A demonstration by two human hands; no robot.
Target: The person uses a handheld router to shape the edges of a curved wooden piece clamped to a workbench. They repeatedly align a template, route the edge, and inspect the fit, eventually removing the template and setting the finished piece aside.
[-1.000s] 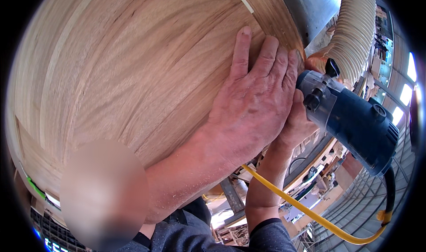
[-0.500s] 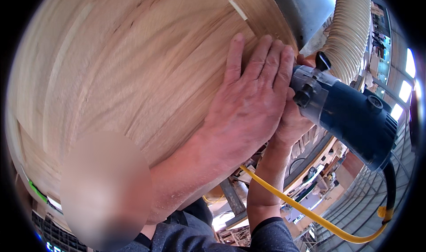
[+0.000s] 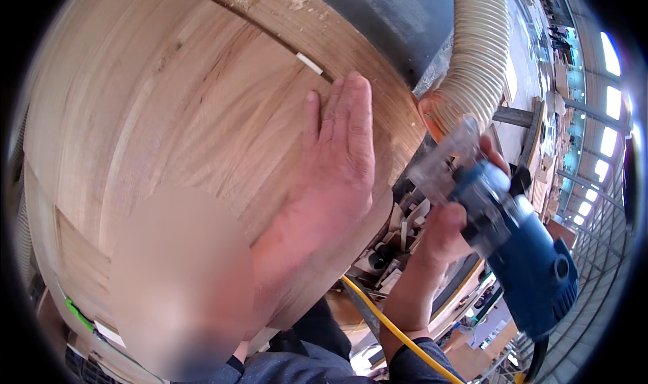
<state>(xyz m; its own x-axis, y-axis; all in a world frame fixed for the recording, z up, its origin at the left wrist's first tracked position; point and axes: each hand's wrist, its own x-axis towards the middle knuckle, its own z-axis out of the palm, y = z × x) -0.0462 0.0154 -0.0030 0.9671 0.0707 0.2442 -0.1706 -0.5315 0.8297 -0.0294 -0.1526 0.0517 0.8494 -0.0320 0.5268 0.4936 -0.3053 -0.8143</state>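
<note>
My left hand (image 3: 341,151) lies flat on a broad wooden panel (image 3: 182,107), fingers stretched toward the board at its far edge. In my right hand (image 3: 447,235) is a blue trim router (image 3: 530,262), gripped around its clear plastic guard. The router is tilted, off the panel's right edge, with its clear base (image 3: 439,161) turned toward the wood. Motion blurs its front, and the bit cannot be made out. A small white strip (image 3: 309,63) sits by the seam between the panel and a wooden edge board (image 3: 324,19), just beyond my left fingertips.
A ribbed, cream-coloured hose (image 3: 478,46) hangs close beyond the router. Behind the edge board is a dark grey metal surface (image 3: 391,19). A yellow cord (image 3: 398,330) runs below my right forearm. Wood offcuts (image 3: 395,276) are piled under the panel's right edge.
The router has come away from the panel's edge in my right hand, moving down and to the right, its base now exposed. My left hand stays flat on the panel; the view has shifted.
</note>
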